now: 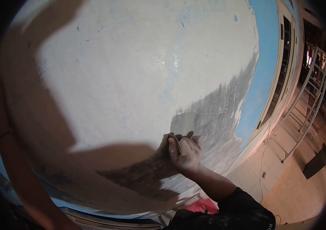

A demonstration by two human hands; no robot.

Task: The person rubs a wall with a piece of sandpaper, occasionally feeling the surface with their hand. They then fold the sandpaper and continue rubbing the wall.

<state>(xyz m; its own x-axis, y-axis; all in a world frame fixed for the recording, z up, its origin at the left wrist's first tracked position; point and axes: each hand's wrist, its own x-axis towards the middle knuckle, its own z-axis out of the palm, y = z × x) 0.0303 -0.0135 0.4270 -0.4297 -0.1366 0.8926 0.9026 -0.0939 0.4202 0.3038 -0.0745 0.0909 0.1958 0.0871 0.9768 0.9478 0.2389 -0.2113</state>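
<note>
My right hand [186, 152] is closed and pressed against the wall, low and right of the middle. A thin folded sheet that looks like sandpaper [176, 139] shows its edge between thumb and fingers; most of it is hidden. The wall [132, 69] is whitish, with a darker grey, streaky patch [213, 105] right beside and above this hand. Along the patch's right side runs a ragged border with blue paint [264, 69]. My left forearm [19, 168], with a thin dark band at the wrist, rises along the left edge. The left hand itself is lost in the dark border.
A metal ladder [308, 96] leans at the right, beyond a window frame [276, 96]. Below it lies a tiled floor [249, 180] with a thin cable [262, 168] across it. Something red [201, 206] lies near my right arm. Shadows cover the wall's left and lower parts.
</note>
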